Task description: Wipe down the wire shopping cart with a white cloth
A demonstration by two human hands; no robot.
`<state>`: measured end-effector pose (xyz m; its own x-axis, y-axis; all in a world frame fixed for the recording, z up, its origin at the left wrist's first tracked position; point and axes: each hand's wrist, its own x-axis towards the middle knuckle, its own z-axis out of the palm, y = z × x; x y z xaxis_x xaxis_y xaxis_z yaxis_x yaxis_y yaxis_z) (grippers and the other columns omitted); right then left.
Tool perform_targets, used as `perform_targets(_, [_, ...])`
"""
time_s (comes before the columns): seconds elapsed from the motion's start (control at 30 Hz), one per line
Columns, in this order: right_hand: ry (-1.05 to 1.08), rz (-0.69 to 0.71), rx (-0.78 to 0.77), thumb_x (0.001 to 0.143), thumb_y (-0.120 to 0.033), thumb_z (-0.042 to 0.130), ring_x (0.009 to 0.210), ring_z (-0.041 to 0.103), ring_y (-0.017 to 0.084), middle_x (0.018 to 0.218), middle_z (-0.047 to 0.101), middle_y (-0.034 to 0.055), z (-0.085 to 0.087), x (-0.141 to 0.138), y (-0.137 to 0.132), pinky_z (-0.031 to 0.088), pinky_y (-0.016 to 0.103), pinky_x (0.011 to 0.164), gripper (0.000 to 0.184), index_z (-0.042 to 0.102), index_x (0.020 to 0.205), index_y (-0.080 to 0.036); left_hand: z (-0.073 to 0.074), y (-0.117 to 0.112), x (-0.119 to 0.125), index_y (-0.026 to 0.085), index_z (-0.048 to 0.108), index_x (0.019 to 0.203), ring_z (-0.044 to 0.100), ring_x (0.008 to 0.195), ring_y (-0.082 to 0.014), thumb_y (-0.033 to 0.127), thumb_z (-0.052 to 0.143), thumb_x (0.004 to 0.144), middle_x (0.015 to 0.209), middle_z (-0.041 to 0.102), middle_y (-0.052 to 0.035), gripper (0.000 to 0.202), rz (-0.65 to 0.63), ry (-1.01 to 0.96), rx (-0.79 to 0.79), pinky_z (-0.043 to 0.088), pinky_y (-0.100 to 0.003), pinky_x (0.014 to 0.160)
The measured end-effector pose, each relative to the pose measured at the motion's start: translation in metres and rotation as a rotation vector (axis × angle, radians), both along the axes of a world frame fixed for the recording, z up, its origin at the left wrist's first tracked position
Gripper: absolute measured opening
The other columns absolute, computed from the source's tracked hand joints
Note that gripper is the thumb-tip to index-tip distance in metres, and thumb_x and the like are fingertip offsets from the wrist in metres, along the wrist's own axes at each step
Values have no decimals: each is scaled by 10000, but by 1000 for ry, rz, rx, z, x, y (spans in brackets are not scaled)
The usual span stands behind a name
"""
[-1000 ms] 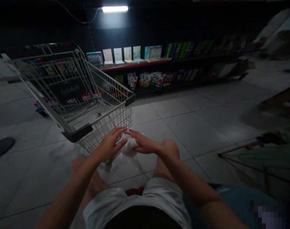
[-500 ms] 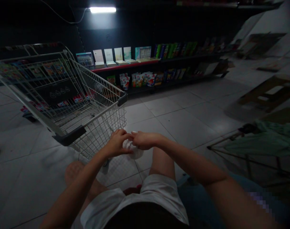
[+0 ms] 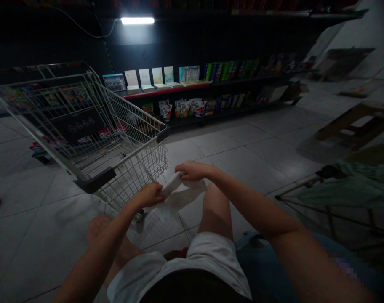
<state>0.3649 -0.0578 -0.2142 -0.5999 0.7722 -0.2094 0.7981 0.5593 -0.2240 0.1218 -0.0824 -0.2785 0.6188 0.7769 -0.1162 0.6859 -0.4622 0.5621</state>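
Note:
A limp white cloth [image 3: 184, 197] is stretched between my hands above my knees; its exact kind is hard to make out in the dim light. My left hand [image 3: 150, 195] is closed on its left end, near the front of the shopping cart [image 3: 138, 168]. Farther right and slightly higher, my right hand [image 3: 192, 170] grips the upper edge in its curled fingers. The fabric pulls tight between the two fists and hangs loosely below, toward my right knee.
A dark shelf [image 3: 176, 87] with upright books and bagged snacks runs along the back under a lit tube lamp [image 3: 137, 20]. To the right are a folding frame with green fabric [image 3: 331, 193] and a brown wooden stool [image 3: 353, 126]. Pale tiles cover the floor [image 3: 239, 155].
The white cloth was bunched between my hands and is now spread out. My left hand has moved down and left, while the right has risen slightly.

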Motion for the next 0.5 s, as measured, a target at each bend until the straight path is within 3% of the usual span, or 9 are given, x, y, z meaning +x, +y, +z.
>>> perform_targets(0.23, [132, -272, 108, 833, -224, 648, 886, 654, 169, 991, 755, 66, -18, 2, 9, 353, 222, 686, 246, 749, 1052, -172, -22, 6, 1, 199, 525, 658, 544, 778, -186, 255, 596, 686, 743, 567, -7, 95, 136, -163, -112, 429, -299, 702])
perform_targets(0.33, [233, -334, 109, 800, -207, 666, 882, 645, 161, 977, 753, 53, -19, 0, 14, 378, 215, 707, 255, 758, 1033, -162, -22, 5, 2, 200, 558, 782, 584, 790, -194, 328, 646, 669, 785, 611, -6, 192, 152, -256, -250, 455, -295, 692])
perform_targets(0.43, [409, -396, -29, 761, -229, 681, 816, 629, 137, 917, 741, 30, -18, 5, 20, 407, 199, 694, 263, 760, 997, -145, -18, 2, 0, 201, 560, 1080, 649, 871, -209, 483, 608, 740, 943, 683, -43, 444, 177, -352, -391, 497, -299, 719])
perform_targets(0.5, [540, -423, -217, 728, -255, 677, 756, 615, 121, 860, 725, 12, -18, 14, 22, 424, 193, 674, 291, 754, 983, -137, -16, 1, -4, 186, 572, 1148, 665, 916, -213, 549, 526, 797, 1012, 700, -76, 507, 189, -382, -460, 510, -304, 745])
